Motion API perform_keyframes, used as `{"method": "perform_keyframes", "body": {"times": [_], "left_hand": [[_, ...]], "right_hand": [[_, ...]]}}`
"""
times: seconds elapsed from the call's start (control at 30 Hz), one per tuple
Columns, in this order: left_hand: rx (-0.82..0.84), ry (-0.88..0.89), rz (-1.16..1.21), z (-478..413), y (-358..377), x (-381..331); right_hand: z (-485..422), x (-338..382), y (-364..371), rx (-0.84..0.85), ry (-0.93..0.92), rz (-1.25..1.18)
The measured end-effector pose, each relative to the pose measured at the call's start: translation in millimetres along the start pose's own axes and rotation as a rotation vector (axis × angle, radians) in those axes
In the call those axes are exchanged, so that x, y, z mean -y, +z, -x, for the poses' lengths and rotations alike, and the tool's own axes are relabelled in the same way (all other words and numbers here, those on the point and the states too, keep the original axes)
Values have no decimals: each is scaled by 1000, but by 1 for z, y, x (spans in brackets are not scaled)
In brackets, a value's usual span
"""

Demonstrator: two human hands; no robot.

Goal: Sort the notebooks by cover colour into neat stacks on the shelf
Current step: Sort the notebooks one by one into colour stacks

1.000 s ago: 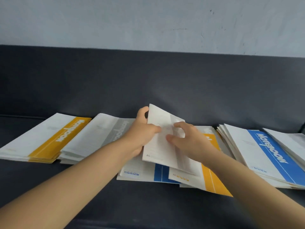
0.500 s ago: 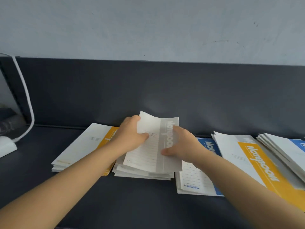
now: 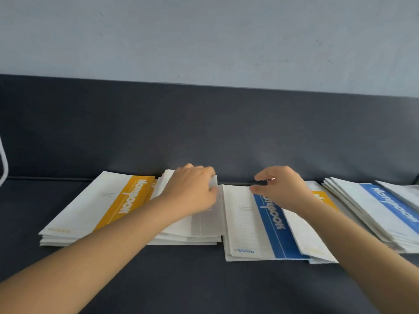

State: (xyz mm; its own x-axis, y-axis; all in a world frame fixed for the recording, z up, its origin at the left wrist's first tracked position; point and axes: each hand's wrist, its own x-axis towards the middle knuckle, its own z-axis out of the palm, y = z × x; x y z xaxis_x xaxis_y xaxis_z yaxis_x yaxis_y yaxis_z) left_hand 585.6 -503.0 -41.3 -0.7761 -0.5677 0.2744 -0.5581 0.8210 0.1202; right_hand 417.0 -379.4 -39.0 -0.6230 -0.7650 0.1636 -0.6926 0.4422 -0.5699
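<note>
We find the left hand (image 3: pixel 192 191) lying on the grey stack (image 3: pixel 186 241), its fingers curled over the far right corner of the top grey notebook (image 3: pixel 206 220). The right hand (image 3: pixel 283 191) sits at 3 o'clock of the left, above the far end of the blue notebook (image 3: pixel 247 223); its fingers are curled, but we cannot tell whether they grasp anything. The blue notebook lies flat, edge against the grey stack; a yellow notebook (image 3: pixel 310 236) overlaps it at 3 o'clock. A yellow stack (image 3: pixel 102 207) lies at 9 o'clock of the grey stack, touching it. A blue stack (image 3: pixel 374 214) occupies the 3 o'clock end of the shelf (image 3: pixel 204 282). A white cable (image 3: pixel 3 164) shows at 9 o'clock.
</note>
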Motion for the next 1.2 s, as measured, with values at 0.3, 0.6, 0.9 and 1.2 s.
{"method": "perform_keyframes", "body": {"times": [0.3,0.6,0.9,1.2], "left_hand": [[267,-66,341,-20,35,-111],[95,-156,525,-30,58,-154],[-108,-283,982,-22,33,-107],[-168,-398,1165,20,-21,25]], "right_hand": [[29,-87,-53,59,165,316],[26,-114,-66,82,164,-180],[18,-65,-39,68,103,-462],[22,47,28,167,37,-587]]}}
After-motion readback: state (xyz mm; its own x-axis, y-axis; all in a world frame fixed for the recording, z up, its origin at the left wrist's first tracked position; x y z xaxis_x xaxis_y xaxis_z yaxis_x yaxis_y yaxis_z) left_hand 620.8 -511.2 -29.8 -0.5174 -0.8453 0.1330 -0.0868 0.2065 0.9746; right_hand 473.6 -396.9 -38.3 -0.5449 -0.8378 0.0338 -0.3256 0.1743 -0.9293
